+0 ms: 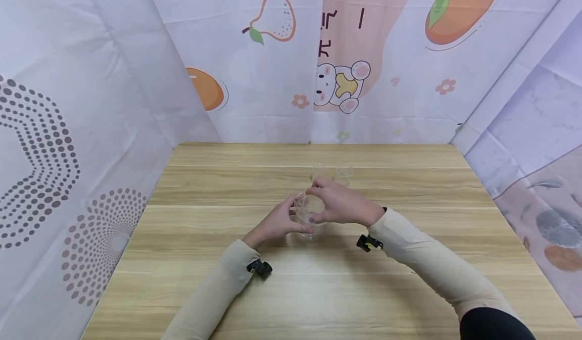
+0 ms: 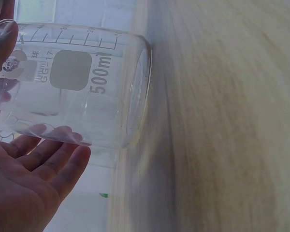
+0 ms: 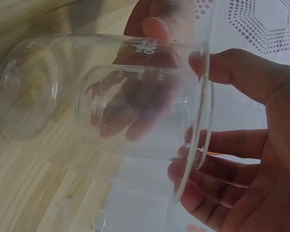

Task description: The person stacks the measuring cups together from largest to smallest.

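A clear glass beaker (image 2: 113, 111) marked 500ml stands upright at mid-table, its base at or very near the tabletop. My left hand (image 1: 282, 221) holds it from the left, thumb in front and fingers round the far side. Inside it is a smaller glass beaker (image 3: 135, 108) with its own printed scale. My right hand (image 1: 345, 203) pinches at the top from the right, thumb and fingertips around the smaller beaker's rim. Whether that smaller beaker touches the large one's bottom I cannot tell.
Just behind my right hand stand two more clear glass vessels (image 1: 344, 171), faint against the wood. The wooden table (image 1: 204, 188) meets a printed curtain (image 1: 263, 102) at the back, with further curtains on both sides.
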`<action>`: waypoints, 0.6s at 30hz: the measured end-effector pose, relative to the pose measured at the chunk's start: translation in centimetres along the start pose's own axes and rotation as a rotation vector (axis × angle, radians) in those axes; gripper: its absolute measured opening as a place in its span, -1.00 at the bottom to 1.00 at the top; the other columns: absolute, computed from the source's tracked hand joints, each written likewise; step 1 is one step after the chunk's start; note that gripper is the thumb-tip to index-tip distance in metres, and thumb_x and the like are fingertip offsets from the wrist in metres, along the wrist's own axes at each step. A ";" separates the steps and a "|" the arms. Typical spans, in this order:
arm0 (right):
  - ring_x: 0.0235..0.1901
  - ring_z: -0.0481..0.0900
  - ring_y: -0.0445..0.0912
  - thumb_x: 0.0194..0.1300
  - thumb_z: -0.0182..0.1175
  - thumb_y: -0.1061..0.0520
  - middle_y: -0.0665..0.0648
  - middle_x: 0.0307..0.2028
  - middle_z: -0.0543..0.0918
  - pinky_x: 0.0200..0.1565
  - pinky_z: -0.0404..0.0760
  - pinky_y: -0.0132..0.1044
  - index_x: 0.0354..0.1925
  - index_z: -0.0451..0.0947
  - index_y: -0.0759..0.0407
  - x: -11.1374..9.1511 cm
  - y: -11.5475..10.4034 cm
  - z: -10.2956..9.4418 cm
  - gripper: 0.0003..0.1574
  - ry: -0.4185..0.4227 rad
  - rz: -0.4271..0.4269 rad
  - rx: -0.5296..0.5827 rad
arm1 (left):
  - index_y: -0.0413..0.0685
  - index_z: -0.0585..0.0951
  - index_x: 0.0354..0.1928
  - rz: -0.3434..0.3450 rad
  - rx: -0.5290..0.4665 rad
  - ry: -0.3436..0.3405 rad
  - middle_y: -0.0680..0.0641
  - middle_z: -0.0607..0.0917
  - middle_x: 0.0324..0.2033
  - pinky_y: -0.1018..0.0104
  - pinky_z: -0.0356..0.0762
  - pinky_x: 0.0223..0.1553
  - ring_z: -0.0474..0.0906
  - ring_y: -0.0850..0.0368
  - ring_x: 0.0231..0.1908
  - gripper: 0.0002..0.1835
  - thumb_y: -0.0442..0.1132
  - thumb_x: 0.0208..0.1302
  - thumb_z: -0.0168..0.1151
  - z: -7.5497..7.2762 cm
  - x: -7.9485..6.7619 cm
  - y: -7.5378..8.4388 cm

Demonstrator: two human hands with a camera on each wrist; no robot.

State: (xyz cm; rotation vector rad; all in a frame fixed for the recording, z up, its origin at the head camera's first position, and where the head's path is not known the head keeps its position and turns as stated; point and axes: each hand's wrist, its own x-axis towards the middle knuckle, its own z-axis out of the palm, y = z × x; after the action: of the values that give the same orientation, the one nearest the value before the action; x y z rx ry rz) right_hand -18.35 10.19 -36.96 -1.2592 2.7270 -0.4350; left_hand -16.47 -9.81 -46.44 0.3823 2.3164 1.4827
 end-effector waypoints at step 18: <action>-0.24 0.56 -0.06 0.02 0.48 -0.12 0.14 -0.18 0.60 -0.10 0.64 -0.19 0.00 0.60 0.31 1.2 -0.8 0.3 -0.30 -0.123 0.053 -0.138 | 0.06 0.12 0.49 0.030 0.009 -0.012 -0.06 0.32 0.40 -0.08 0.44 0.28 0.38 -0.26 0.29 0.08 0.02 -0.02 0.54 0.0 0.0 -0.3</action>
State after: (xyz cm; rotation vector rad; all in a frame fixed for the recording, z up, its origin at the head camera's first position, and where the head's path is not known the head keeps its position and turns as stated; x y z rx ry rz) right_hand -18.45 8.72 -37.01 -1.1976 2.7183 -0.1603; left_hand -16.52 -9.95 -46.73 0.4284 2.3187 1.4804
